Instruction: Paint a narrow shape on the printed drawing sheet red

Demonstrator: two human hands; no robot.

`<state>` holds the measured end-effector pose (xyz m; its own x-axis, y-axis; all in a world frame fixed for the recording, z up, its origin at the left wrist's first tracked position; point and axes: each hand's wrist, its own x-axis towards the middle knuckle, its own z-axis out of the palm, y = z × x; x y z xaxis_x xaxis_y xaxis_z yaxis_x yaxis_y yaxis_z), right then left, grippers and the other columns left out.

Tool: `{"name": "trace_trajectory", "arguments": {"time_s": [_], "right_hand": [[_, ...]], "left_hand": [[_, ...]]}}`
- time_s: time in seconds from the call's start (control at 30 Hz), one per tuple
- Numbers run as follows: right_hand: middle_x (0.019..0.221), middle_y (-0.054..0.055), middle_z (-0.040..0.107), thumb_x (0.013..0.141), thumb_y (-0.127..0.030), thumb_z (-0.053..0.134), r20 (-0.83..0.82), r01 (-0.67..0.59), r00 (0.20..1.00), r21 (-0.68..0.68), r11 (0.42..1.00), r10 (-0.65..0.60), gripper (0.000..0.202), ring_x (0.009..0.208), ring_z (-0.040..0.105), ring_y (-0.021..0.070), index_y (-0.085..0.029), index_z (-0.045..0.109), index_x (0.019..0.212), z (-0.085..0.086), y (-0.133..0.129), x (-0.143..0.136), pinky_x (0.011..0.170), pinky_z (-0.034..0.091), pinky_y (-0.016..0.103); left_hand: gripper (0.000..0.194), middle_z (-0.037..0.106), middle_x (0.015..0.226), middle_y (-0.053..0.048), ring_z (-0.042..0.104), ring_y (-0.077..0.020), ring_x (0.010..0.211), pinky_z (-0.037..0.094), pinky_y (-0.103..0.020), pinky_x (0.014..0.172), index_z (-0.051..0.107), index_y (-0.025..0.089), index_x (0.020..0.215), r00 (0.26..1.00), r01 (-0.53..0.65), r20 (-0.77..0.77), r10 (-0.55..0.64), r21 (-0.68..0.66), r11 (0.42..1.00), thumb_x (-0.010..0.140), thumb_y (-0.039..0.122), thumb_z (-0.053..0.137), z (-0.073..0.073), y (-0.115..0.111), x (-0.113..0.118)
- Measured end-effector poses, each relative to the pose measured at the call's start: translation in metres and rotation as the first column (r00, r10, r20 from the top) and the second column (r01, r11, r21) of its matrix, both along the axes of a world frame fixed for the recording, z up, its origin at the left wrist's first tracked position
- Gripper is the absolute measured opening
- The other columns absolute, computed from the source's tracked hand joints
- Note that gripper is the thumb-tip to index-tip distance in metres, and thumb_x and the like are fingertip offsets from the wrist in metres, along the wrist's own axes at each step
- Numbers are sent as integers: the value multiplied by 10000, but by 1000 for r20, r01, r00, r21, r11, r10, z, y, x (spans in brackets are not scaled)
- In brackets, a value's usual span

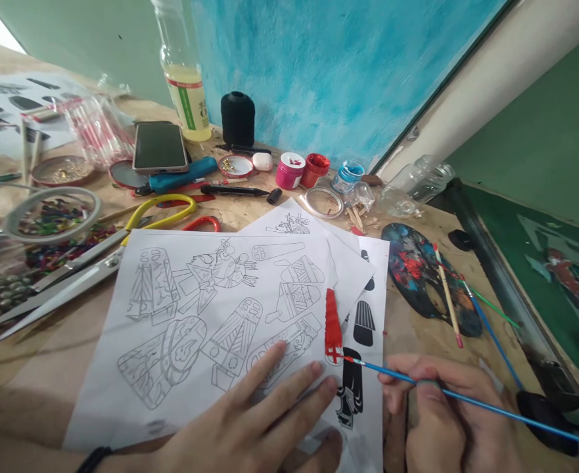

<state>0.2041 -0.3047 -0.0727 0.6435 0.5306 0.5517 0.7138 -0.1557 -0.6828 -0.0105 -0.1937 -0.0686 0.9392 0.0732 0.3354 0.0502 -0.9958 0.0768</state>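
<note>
My right hand (447, 407) pinches a thin blue paintbrush (459, 396). Its red-wet tip touches the rounded lower end of a narrow paper shape (332, 322), most of which is painted red. Spread flat, my left hand (269, 414) presses on a white sheet of line drawings (171, 355), with its fingertips just left of the red shape. Beneath lie more sheets, one with black printed shapes (365, 322). To the right rests a dark paint-smeared palette (402, 263), with a wooden stick (447, 295) and another blue brush (491, 332) across it.
Open scissors with yellow handles (163, 207) lie at the left beside beads (47, 217). Behind the sheets stand paint pots, a red one (315, 169) and a blue one (347, 176), a phone (160, 148), a bottle (185, 92) and a clear jar (420, 184).
</note>
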Motion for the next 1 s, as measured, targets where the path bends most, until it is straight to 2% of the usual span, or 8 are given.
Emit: {"name": "trace_trajectory", "arguments": {"time_s": [0.1,0.2,0.37,0.43,0.5,0.6,0.83,1.0], "right_hand": [[760,1,759,1057,-392,667,-14,37,999,34,999,-37,229,559,678,143,-225,725,911,2,1,-2,524,519,256],[765,-8,757,1064,-404,647,-65,45,997,-19,999,-46,241,549,669,127,-221,724,927,3,2,-4,524,520,245],[734,-11,751,1070,-338,642,67,-16,998,46,999,13,206,553,694,133,-206,717,932,1,1,2,542,524,246],[748,-15,761,1072,-328,627,84,-43,996,23,999,41,209,536,684,119,-207,715,927,2,3,4,553,526,240],[718,-36,748,1063,-325,630,64,-48,997,-2,999,48,210,516,665,103,-220,716,904,3,6,3,556,526,222],[675,-33,724,1055,-354,651,18,23,1000,51,998,-24,224,515,664,125,-226,722,885,2,6,1,520,515,234],[730,9,755,1034,-384,676,-52,21,999,88,996,-16,219,537,691,162,-214,742,912,-8,-1,5,521,540,278],[795,-25,786,1024,-368,690,-76,-8,997,96,995,16,169,513,679,110,-224,715,941,-2,5,2,548,559,249]], "left_hand": [[372,621,1680,12,549,-211,1561,289,-474,1428,689,338,1507,1000,7,-4,-7,9,1000,1171,485,625,-1,1,-1],[375,625,1674,10,556,-216,1555,232,-498,1441,681,346,1519,1000,11,7,-11,39,999,1181,490,603,-2,2,-1],[386,631,1667,2,570,-216,1546,335,-485,1405,670,346,1527,998,57,22,-59,58,997,1192,509,568,-6,4,-1],[381,594,1705,-5,556,-225,1569,353,-492,1399,666,337,1535,999,14,-33,-13,17,1000,1178,463,618,-5,3,-1],[377,604,1696,-10,568,-224,1558,355,-486,1398,676,327,1522,1000,19,-11,-19,15,1000,1180,470,609,-3,3,-1],[376,606,1694,0,564,-226,1561,378,-485,1385,677,341,1521,1000,14,-15,-14,18,1000,1181,483,602,1,3,0],[384,630,1669,1,581,-236,1540,464,-477,1327,682,351,1516,999,34,21,-36,81,996,1190,516,564,-7,6,1],[382,610,1690,3,566,-225,1558,379,-476,1384,675,341,1526,999,27,-18,-27,30,999,1180,484,598,-2,4,-2]]}}
